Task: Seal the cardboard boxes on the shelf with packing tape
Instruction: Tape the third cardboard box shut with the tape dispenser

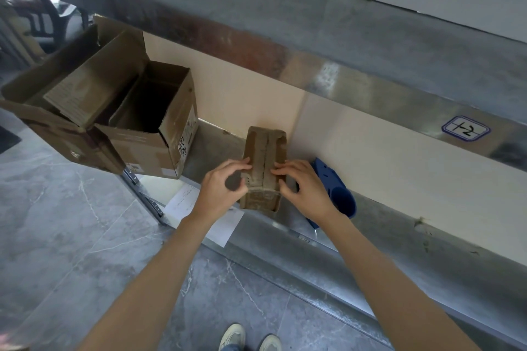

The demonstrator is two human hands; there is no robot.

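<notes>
A small narrow cardboard box [265, 148] stands on the metal shelf [328, 239], its top flaps folded together with a seam down the middle. My left hand [224, 185] grips the box's near left edge, fingers curled onto the top flap and thumb against the side. My right hand [301, 184] grips the near right edge, fingertips on the right flap next to the seam. A blue tape dispenser [339, 194] lies on the shelf just right of the box, partly behind my right hand.
Two larger open cardboard boxes [151, 128] [57, 100] sit at the shelf's left end, flaps up. White paper sheets [182, 199] lie on the lower level under my left wrist. An upper shelf beam [370, 91] with a label overhangs. My shoes stand on the grey tile floor [71, 236].
</notes>
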